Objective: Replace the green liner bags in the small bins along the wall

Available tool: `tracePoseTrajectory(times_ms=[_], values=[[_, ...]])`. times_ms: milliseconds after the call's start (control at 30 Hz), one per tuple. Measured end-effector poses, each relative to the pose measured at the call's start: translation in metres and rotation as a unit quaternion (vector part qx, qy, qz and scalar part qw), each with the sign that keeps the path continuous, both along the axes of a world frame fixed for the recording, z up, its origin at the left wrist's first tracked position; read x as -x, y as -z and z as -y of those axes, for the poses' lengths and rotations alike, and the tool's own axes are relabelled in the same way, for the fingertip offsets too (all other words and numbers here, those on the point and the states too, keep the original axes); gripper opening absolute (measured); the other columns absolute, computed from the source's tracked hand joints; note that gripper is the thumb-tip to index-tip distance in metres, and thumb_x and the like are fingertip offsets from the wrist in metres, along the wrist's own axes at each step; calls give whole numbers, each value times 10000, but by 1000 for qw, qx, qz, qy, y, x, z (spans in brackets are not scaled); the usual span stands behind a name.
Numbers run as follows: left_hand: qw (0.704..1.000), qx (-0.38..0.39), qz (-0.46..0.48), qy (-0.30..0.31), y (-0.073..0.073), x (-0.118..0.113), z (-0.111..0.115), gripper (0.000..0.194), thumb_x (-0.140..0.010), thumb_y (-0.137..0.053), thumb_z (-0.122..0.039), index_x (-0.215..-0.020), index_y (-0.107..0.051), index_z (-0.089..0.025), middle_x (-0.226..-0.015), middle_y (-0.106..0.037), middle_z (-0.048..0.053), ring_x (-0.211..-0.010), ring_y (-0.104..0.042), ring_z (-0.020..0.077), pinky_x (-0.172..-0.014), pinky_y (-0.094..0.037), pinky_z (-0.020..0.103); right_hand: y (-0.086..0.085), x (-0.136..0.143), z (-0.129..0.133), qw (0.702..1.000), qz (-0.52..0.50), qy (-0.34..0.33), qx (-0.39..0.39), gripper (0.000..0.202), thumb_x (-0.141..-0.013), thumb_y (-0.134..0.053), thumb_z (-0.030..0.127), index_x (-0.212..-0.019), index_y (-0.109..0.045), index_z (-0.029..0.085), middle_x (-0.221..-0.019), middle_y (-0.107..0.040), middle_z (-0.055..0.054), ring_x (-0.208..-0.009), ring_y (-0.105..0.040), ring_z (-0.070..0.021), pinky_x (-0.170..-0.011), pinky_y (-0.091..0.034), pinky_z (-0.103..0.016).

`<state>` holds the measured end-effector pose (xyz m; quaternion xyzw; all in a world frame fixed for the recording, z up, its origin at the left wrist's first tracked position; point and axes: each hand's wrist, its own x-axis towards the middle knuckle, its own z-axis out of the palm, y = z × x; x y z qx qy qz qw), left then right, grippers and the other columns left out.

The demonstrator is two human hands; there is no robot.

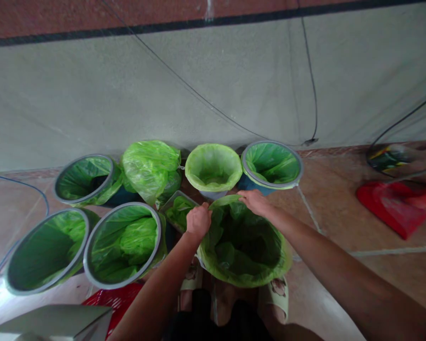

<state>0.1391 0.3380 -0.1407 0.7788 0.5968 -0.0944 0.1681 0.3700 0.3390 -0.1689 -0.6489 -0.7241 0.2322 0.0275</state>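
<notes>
We've got left hand (199,220) and right hand (255,202) pinching the green liner (230,267) by its far rim, mouth our side, floor's (323,279) wall edge beyond.

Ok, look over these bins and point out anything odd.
The green bag in the back row stands out: it bulges upward, while the liner of the bin just right of it lies open. A dark cable slants loosely across the wall. No spill shows.

The held liner (246,278) is yellow-green, the rear-right bin (256,186) blue with grey rim (300,166), the tiles (326,272) brown.
</notes>
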Motion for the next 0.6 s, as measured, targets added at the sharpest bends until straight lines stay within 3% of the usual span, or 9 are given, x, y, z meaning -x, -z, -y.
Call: tracePoseTrajectory(times_ms=[100, 233, 300, 400, 467, 600], values=[[1000, 9, 10, -9, -3, 3, 1, 238, -931, -474, -332, -1092, -587, -198, -990, -717, 102, -961, -677, 233, -802, -488, 311, -7, 1, 2, 1000, 18, 15, 14, 240, -897, -520, 213, -1078, -679, 206, -970, -728, -66, -915, -669, -194, -802, -449, -255], [997, -26, 71, -21, -9, 8, 2, 522, -862, -583, -455, -1279, -498, -153, -1189, -658, 131, -1100, -622, 242, -910, -460, 308, -24, 5, 0, 1000, -5, 24, -16, 480, -830, -623, 241, -1305, -559, 205, -1251, -642, -93, -1092, -621, -234, -930, -448, -309], [994, -55, 97, -22, -12, 6, -1, 585, -860, -569, -497, -1308, -483, -131, -1243, -627, 140, -1133, -598, 243, -934, -449, 308, -30, 11, -5, 999, -25, 10, -34, 487, -849, -601, 251, -1329, -541, 203, -1289, -620, -89, -1132, -601, -232, -966, -438, -323], [992, -80, 101, 8, -13, -8, -8, 457, -908, -505, -452, -1258, -546, -161, -1195, -652, 120, -1109, -604, 235, -951, -436, 323, -29, 26, -16, 996, -49, -58, -40, 384, -883, -547, 225, -1263, -599, 216, -1231, -656, -70, -1121, -605, -216, -968, -436, -321], [995, -57, 66, 38, -10, -19, -15, 336, -938, -462, -387, -1139, -625, -172, -1107, -690, 118, -1062, -628, 241, -950, -433, 348, -23, 34, -22, 995, -42, -88, -24, 321, -871, -546, 184, -1171, -657, 211, -1150, -691, -65, -1068, -628, -212, -925, -451, -307], [999, -6, 4, 41, 1, -33, -23, 352, -971, -365, -322, -1058, -652, -139, -982, -715, 157, -960, -672, 274, -846, -478, 377, -12, 42, -27, 997, 11, -78, -6, 252, -863, -524, 162, -1027, -712, 196, -1011, -721, -69, -974, -646, -210, -840, -455, -282]])
